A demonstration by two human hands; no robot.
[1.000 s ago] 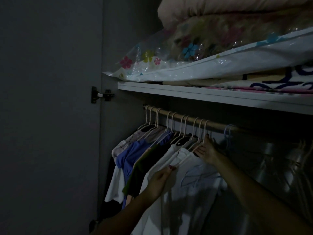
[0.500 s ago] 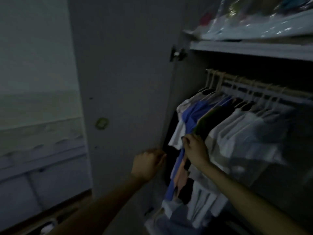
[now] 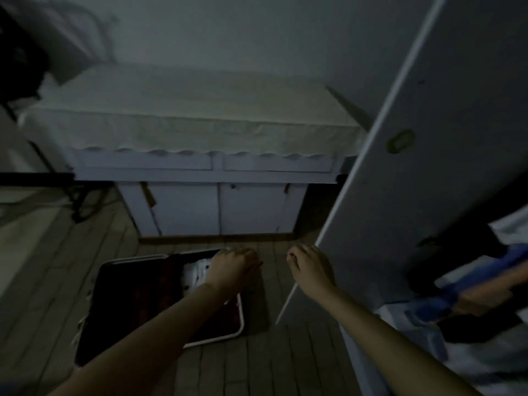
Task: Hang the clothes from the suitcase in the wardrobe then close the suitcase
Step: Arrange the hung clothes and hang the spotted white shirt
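Hands empty, left hand [image 3: 233, 267] and right hand [image 3: 310, 265] loosely curled above the open suitcase [image 3: 137, 304], white clothes [image 3: 197, 271] just under left fingers, likely soft, light, best gathered by the bunch

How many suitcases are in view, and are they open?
1. The suitcase lies open on the floor, below the left hand, with white clothing inside. Dim light could hide others.

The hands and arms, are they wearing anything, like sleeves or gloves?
No gloves. The left hand and right hand are bare, and both forearms are bare with no sleeves in view. The dim, blurry picture shows no watch or rings.
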